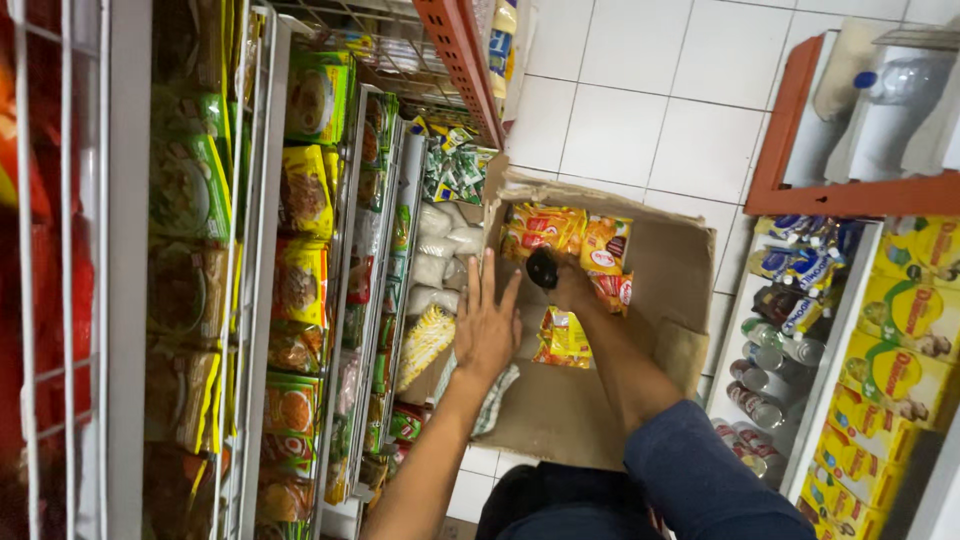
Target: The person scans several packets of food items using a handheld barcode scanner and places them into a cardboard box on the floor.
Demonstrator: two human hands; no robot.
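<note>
An open brown cardboard box (668, 262) sits on the white tiled floor between two shelf racks. Several yellow and red snack packets (545, 230) lie inside it, with one more yellow packet (563, 337) lower down. My left hand (487, 322) hovers flat over the box's left edge, fingers spread and holding nothing. My right hand (574, 287), at the end of a blue-sleeved arm, reaches into the box and grips a small dark round object (543, 268) next to the packets.
A wire shelf rack (262, 250) on the left holds green and yellow noodle packets; lower shelves carry white bags (440, 250) and sachets. On the right stand cans (760, 385), yellow cartons (900, 375) and an orange rack (850, 195). A striped cloth (495, 405) lies by the box.
</note>
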